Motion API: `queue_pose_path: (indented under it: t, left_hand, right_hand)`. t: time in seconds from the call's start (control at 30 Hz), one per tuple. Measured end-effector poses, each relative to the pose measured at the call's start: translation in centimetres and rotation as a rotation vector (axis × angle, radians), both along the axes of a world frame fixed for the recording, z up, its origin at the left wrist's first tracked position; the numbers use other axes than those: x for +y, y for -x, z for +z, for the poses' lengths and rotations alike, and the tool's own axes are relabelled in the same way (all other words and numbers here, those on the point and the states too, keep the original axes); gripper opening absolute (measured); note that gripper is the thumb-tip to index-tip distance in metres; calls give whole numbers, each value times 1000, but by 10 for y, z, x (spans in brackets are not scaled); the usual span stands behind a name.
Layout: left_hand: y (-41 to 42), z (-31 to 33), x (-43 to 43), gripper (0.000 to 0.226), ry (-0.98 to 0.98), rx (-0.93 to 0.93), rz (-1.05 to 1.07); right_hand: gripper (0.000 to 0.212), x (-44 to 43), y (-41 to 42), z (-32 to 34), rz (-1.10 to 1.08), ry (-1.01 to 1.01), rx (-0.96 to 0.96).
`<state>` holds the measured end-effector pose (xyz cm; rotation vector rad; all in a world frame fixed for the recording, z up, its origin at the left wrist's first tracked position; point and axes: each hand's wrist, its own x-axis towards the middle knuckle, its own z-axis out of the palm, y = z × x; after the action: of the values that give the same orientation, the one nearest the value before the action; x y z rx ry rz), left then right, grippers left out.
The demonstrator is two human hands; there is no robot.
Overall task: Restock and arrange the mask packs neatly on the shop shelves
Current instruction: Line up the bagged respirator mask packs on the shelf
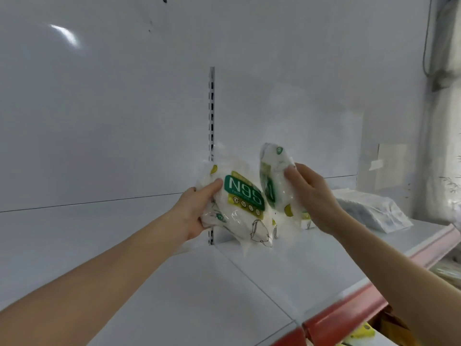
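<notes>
My left hand (197, 211) grips a white mask pack with a green N95 label (243, 196), thumb on its front, held tilted just above the white shelf (249, 290). My right hand (309, 196) holds a second N95 mask pack (274, 176) upright and edge-on, fingers curled round its right side. The two packs are close together, near the slotted upright (212, 108) at the shelf's back. A further pack (305, 222) shows partly behind my right wrist, low on the shelf.
A bundle of clear-wrapped masks (374, 212) lies on the shelf at the right. The shelf has a red front edge strip (349, 308). Below it at the bottom right are yellow-and-white packs (361, 333) in a box. A white back panel rises behind.
</notes>
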<state>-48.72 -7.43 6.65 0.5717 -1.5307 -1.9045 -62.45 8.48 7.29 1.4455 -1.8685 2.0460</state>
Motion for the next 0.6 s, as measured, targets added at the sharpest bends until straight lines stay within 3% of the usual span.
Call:
queue_pose_path:
  t: [0.13,0.23,0.4,0.5,0.57,0.6]
  left_hand:
    - [15,-18,8,24,-77,-101,39]
    - [25,-35,16,20,-130,-194,85]
    - [25,-55,41,30,-140,-388,150]
    - [24,-56,51,54,160,-583,372]
    - [23,-53,59,69,580,-782,606]
    - [25,-49,66,71,765,-771,707]
  right_hand:
    - [28,2,48,6,99,100,-383]
    - [26,2,85,3,252,139,-632]
    - [37,-1,132,-5,503,60,-739]
    - [42,-3,146,-8,687,10,-743]
    - [40,-4,147,-11,790,-2,-751]
    - [38,-3,143,-12,841,-9,-760]
